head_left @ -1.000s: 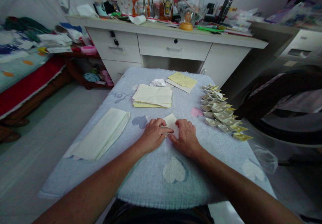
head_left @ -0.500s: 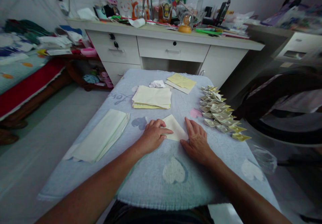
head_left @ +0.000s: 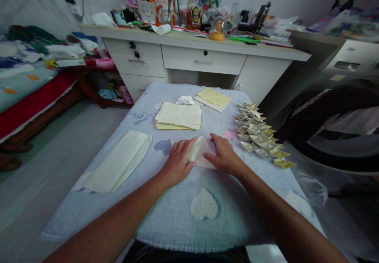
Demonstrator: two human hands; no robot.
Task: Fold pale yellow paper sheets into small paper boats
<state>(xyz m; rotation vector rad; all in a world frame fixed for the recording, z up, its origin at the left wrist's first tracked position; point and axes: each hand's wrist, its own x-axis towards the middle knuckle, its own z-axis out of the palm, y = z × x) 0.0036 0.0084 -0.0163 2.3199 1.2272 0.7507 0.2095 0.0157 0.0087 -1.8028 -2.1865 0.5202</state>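
Note:
A small cream sheet of folding paper (head_left: 203, 152) lies on the cloth-covered table between my hands, its left part raised along a crease. My left hand (head_left: 179, 158) grips that left side between thumb and fingers. My right hand (head_left: 225, 154) holds the right side, the thumb lying on top of the sheet and the fingers bent at its far right edge. Rows of folded paper boats (head_left: 257, 131), cream with some yellow, stand to the right of my right hand. A stack of cream and yellow sheets (head_left: 179, 115) lies beyond my left hand.
A long folded bundle of pale paper (head_left: 118, 160) lies at the table's left. Yellow and white sheets (head_left: 213, 97) and a crumpled white paper (head_left: 185, 100) are at the back. Beyond stands a cluttered white desk (head_left: 183, 56); a front-loading washing machine (head_left: 343, 62) is at right.
My left pointing finger has drawn back from the sheet, and its left side is now lifted. My right hand has moved left, its thumb now on the paper.

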